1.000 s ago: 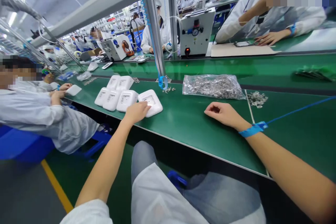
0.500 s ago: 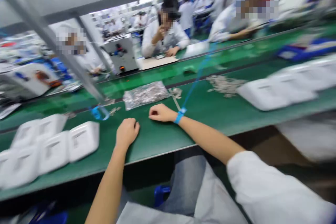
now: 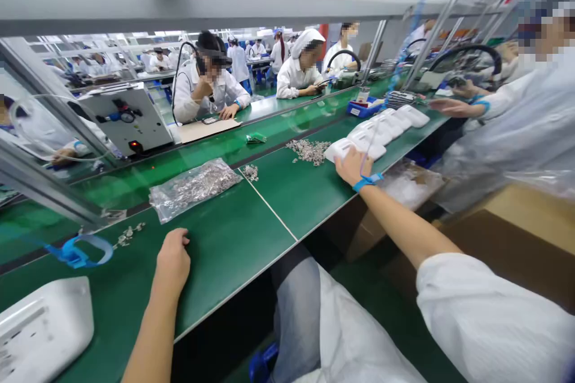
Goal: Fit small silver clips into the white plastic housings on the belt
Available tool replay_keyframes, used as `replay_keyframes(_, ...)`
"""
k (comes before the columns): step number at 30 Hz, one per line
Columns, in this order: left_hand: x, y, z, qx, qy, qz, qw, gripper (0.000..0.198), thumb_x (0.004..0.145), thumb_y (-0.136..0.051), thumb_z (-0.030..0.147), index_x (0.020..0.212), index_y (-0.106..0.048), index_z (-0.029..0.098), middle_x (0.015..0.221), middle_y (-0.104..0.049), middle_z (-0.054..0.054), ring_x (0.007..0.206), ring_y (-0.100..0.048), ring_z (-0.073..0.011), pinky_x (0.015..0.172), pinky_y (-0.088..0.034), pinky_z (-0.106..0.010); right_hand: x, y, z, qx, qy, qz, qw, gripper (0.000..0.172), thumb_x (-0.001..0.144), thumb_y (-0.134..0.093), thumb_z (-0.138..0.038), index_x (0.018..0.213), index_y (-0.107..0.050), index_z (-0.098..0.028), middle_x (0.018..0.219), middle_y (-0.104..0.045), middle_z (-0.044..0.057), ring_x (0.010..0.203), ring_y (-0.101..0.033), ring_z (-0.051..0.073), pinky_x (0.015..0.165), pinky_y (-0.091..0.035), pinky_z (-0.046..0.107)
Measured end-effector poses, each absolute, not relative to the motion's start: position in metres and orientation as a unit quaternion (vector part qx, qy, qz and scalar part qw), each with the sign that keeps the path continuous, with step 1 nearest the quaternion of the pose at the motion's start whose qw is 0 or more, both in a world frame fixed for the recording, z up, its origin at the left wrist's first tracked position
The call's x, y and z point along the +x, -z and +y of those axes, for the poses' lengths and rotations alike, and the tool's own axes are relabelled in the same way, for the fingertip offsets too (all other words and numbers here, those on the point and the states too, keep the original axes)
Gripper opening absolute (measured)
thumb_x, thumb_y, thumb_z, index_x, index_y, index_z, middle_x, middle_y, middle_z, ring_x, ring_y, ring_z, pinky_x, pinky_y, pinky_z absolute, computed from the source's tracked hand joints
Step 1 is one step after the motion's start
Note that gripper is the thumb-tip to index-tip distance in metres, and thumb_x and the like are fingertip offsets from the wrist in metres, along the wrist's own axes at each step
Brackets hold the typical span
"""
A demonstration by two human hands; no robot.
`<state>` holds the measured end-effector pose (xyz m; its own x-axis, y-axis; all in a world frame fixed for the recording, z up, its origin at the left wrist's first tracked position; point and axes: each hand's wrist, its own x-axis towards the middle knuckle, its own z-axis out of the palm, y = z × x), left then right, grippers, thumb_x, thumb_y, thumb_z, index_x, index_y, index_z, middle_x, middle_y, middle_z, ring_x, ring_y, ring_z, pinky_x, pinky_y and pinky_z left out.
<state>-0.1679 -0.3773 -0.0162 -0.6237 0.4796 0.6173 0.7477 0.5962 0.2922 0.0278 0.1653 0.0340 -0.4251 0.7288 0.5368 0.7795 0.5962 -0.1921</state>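
Note:
My left hand (image 3: 173, 260) rests on the green table (image 3: 233, 245), fingers curled and holding nothing. A white plastic housing (image 3: 42, 329) lies to its left at the frame's lower corner. My right hand (image 3: 353, 166), with a blue wrist strap (image 3: 367, 180), reaches far right and touches the nearest white housing (image 3: 339, 148) of a row of white housings (image 3: 386, 125). Whether the fingers grip it cannot be told. A pile of small metal parts (image 3: 309, 151) lies just left of that hand.
A clear bag of metal parts (image 3: 193, 187) lies ahead of my left hand. A grey machine (image 3: 126, 116) stands beyond the conveyor. A person in white (image 3: 507, 125) sits to my right; other workers sit across. A blue strap loop (image 3: 81, 251) hangs at left.
The view swung right. My left hand left the white housing and rests on the table. My right hand stretched right to the row of housings.

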Motion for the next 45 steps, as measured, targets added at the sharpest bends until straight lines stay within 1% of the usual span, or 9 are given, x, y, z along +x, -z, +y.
replay_keyframes(5,-0.144,-0.009,-0.37,-0.337,0.324,-0.826,0.316,0.014,0.096,-0.045,0.025,0.096,-0.058,0.018,0.104,-0.067,-0.013,0.107,-0.066,-0.0255,0.088,-0.057,-0.04,0.043,-0.034,0.126,-0.396,0.077,-0.876,0.265,0.053,0.103,-0.04,-0.048,0.114,-0.065,-0.003,0.105,-0.066,0.03,0.105,-0.059,0.046,0.091,-0.04,0.062)
replay_keyframes(10,-0.13,-0.021,-0.371,-0.301,0.361,-0.832,0.295,0.022,0.097,-0.052,0.033,0.088,-0.066,0.018,0.103,-0.072,-0.011,0.098,-0.07,-0.023,0.086,-0.058,-0.039,0.049,-0.046,0.051,-0.267,0.042,-0.931,0.244,0.051,0.104,-0.036,-0.048,0.093,-0.067,-0.008,0.096,-0.067,0.027,0.096,-0.062,0.04,0.084,-0.045,0.05)
replay_keyframes(15,-0.123,-0.028,-0.372,-0.263,0.416,-0.83,0.264,0.023,0.091,-0.061,0.038,0.083,-0.073,0.02,0.099,-0.075,-0.007,0.092,-0.071,-0.0213,0.089,-0.058,-0.038,0.051,-0.067,-0.015,-0.15,-0.182,-0.95,0.206,0.041,0.103,-0.039,-0.04,0.069,-0.052,-0.022,0.073,-0.066,0.01,0.072,-0.061,0.024,0.067,-0.043,0.036)
replay_keyframes(19,-0.122,-0.03,-0.373,-0.228,0.407,-0.842,0.27,0.026,0.089,-0.062,0.041,0.081,-0.075,0.02,0.087,-0.072,-0.005,0.081,-0.069,-0.0196,0.079,-0.057,-0.034,0.036,-0.092,-0.044,-0.065,-0.417,-0.892,0.161,0.033,0.101,-0.047,-0.043,0.079,-0.059,-0.021,0.087,-0.071,0.007,0.081,-0.067,0.021,0.07,-0.049,0.031)
replay_keyframes(22,-0.123,-0.029,-0.374,-0.218,0.405,-0.851,0.254,0.026,0.089,-0.061,0.041,0.085,-0.076,0.02,0.085,-0.072,-0.005,0.077,-0.068,-0.0189,0.076,-0.057,-0.032,0.014,-0.103,-0.033,-0.052,-0.512,-0.835,0.195,0.029,0.099,-0.051,-0.044,0.088,-0.063,-0.019,0.094,-0.073,0.008,0.086,-0.07,0.021,0.075,-0.054,0.03)
replay_keyframes(27,-0.128,-0.024,-0.375,-0.249,0.384,-0.86,0.227,0.023,0.088,-0.059,0.037,0.084,-0.075,0.02,0.087,-0.076,-0.006,0.083,-0.071,-0.0212,0.083,-0.058,-0.034,-0.019,-0.072,0.048,-0.204,-0.3,-0.842,0.401,0.021,0.096,-0.047,-0.032,0.098,-0.062,-0.017,0.095,-0.07,0.012,0.086,-0.066,0.024,0.083,-0.053,0.037)
replay_keyframes(31,-0.134,-0.02,-0.375,-0.26,0.363,-0.868,0.22,0.025,0.087,-0.055,0.034,0.084,-0.076,0.021,0.093,-0.078,-0.008,0.09,-0.073,-0.0241,0.089,-0.057,-0.037,-0.026,-0.036,0.108,-0.319,-0.15,-0.874,0.335,0.022,0.089,-0.044,-0.018,0.098,-0.064,-0.012,0.098,-0.068,0.019,0.094,-0.062,0.031,0.088,-0.05,0.043)
replay_keyframes(39,-0.134,-0.015,-0.378,-0.176,0.438,-0.867,0.158,0.029,0.083,-0.061,0.04,0.097,-0.076,0.021,0.081,-0.077,-0.004,0.073,-0.074,-0.0211,0.082,-0.061,-0.035,-0.087,-0.014,0.111,-0.282,-0.141,-0.909,0.272,0.029,0.089,-0.059,-0.027,0.113,-0.068,-0.014,0.118,-0.064,0.019,0.104,-0.061,0.032,0.089,-0.049,0.042)
replay_keyframes(45,-0.131,-0.02,-0.377,-0.142,0.444,-0.873,0.145,0.029,0.082,-0.063,0.044,0.092,-0.076,0.02,0.075,-0.075,-0.003,0.073,-0.074,-0.0207,0.08,-0.062,-0.034,-0.104,-0.01,0.118,-0.332,-0.152,-0.901,0.234,0.017,0.092,-0.062,-0.028,0.09,-0.075,-0.016,0.105,-0.068,0.018,0.091,-0.063,0.033,0.077,-0.048,0.041)
